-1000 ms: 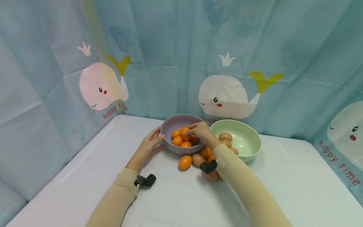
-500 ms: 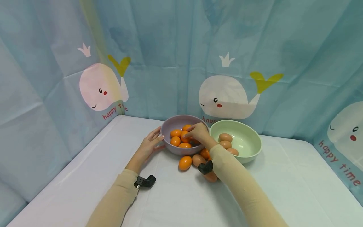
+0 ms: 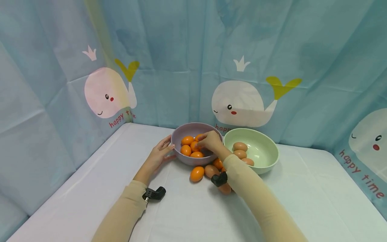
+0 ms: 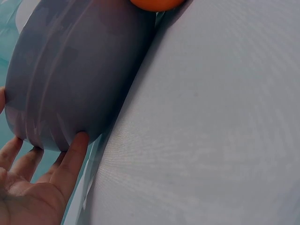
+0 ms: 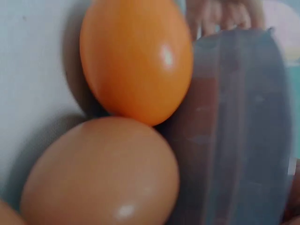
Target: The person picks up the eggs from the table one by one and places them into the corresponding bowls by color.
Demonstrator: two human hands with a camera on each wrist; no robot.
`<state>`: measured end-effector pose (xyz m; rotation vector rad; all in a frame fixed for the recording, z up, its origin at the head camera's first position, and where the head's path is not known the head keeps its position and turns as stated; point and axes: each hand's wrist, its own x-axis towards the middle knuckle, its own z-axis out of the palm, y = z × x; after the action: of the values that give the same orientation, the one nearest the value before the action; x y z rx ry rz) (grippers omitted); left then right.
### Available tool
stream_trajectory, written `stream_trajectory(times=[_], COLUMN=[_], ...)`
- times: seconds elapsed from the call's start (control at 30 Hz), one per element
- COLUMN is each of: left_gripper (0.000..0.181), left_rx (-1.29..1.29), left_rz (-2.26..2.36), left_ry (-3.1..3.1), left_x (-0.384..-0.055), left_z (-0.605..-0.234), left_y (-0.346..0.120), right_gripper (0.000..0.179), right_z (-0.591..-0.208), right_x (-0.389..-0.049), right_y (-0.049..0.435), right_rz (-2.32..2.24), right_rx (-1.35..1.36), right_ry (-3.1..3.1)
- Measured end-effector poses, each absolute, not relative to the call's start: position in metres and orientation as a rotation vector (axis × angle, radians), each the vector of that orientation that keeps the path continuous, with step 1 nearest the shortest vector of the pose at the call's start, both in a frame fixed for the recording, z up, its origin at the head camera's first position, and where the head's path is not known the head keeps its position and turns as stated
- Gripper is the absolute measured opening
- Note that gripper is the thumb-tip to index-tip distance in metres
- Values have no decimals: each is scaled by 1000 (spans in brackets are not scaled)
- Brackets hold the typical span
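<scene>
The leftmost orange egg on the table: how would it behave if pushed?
The orange egg would probably roll unevenly: it is oval and lies on its side. Its glossy surface may be slippery. The brown egg beside it might block it.

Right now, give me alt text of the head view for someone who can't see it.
A person's right grip reaches into a purple bowl of orange eggs while their left grip touches its side. Beside it, a green bowl holds brown eggs. Loose eggs of both colours lie on the white table in front.
</scene>
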<state>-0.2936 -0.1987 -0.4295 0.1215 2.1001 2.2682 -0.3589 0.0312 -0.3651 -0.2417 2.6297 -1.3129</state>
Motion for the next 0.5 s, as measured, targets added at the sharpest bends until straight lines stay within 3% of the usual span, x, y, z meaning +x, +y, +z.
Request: stream_trajectory(times=[0.5], left_gripper=[64], left_rx=[94], left_rz=[2247], left_ry=[2115], left_x=[-295], left_z=[-428], left_y=[-198], right_gripper=[37], right_z=[-331], right_x=[-294], right_y=[70], right_rz=[-1738], right_rx=[-316], right_ry=[2334])
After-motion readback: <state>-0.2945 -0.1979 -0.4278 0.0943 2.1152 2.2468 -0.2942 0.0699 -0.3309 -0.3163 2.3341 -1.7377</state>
